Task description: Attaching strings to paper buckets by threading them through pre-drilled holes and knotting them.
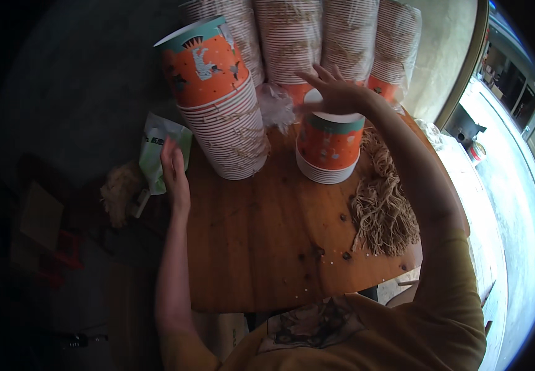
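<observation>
The person's left hand (176, 176) is open and upright, its fingers extended and held together, to the left of a tall, leaning stack of round paper tubs (218, 105) whose uppermost wall is printed orange and teal, with many white rims ranged below it. This tall stack tilts to the left and stands on a brown, glossy wooden table (249, 247); a gap shows between it and the left hand. The right hand (340, 96) is also open, fingers spread, over the top of a shorter orange-and-teal stack of paper tubs with white rims (329, 145), which stands upright near the middle of the tabletop; whether the palm touches it is hard to tell. To the right of the shorter stack lies a loose, tangled bundle of tan cord (388, 210), reaching toward the table's right edge. Behind both stacks rise several columns of white-rimmed tubs in clear plastic wrap (292, 40), and a crumpled, clear plastic bag (276, 106) sits between the two stacks. A green and white packet (152, 154) shows just behind the left hand, beside a crumpled, pale tan item (122, 193) in the dim area left of the table
</observation>
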`<state>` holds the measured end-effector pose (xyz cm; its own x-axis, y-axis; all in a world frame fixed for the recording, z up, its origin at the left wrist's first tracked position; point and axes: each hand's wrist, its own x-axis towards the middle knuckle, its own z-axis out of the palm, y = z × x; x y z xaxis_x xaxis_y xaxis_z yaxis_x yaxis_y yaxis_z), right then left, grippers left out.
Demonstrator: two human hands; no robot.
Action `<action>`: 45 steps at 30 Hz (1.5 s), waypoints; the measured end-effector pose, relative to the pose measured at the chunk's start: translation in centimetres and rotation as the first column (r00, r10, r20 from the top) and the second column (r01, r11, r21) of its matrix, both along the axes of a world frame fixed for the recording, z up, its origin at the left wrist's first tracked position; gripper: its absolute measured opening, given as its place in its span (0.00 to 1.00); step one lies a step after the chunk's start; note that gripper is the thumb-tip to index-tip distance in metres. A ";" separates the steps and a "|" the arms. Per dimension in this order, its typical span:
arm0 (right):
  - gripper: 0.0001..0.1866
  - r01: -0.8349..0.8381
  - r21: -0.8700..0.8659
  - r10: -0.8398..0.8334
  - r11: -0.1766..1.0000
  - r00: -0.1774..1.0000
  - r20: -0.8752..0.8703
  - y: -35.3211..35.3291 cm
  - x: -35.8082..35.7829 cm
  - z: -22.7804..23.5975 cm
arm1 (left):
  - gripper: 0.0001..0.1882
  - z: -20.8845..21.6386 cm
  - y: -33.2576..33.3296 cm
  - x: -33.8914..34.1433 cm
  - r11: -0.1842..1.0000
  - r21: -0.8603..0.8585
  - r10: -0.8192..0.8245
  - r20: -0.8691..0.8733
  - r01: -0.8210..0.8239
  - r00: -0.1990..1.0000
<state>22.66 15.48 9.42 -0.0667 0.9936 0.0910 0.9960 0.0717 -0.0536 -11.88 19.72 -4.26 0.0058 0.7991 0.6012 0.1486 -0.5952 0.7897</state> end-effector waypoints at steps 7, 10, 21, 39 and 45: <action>0.43 -0.080 0.131 0.096 0.988 0.989 -0.116 -1.0 4.3 -3.2 | 0.20 -4.9 -6.9 8.0 0.901 -0.290 -0.297 0.130 0.322 0.946; 0.32 -0.129 0.299 0.214 0.945 0.939 -0.270 -0.4 5.3 -1.6 | 0.23 -5.7 -7.8 12.4 0.837 -0.283 -0.455 0.113 0.468 0.883; 0.29 -0.043 0.473 0.203 0.880 0.935 -0.292 -1.4 5.4 3.2 | 0.24 -4.7 -4.7 19.0 0.848 -0.339 -0.472 -0.133 0.407 0.872; 0.08 -0.013 0.365 0.175 0.931 0.892 -0.416 -22.1 8.8 -8.4 | 0.17 8.1 -19.2 9.3 0.919 -0.308 -0.356 -0.388 0.245 0.850; 0.06 -0.039 0.304 0.125 0.952 0.955 -0.270 -25.4 9.2 -13.4 | 0.08 5.2 -20.6 10.5 0.989 0.085 -0.009 -0.775 0.118 0.632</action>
<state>31.90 -9.94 -4.01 -0.0757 0.9120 0.4030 0.9323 0.2081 -0.2959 -1.34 -0.86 0.91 0.5585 0.7031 0.4401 0.6282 -0.7050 0.3291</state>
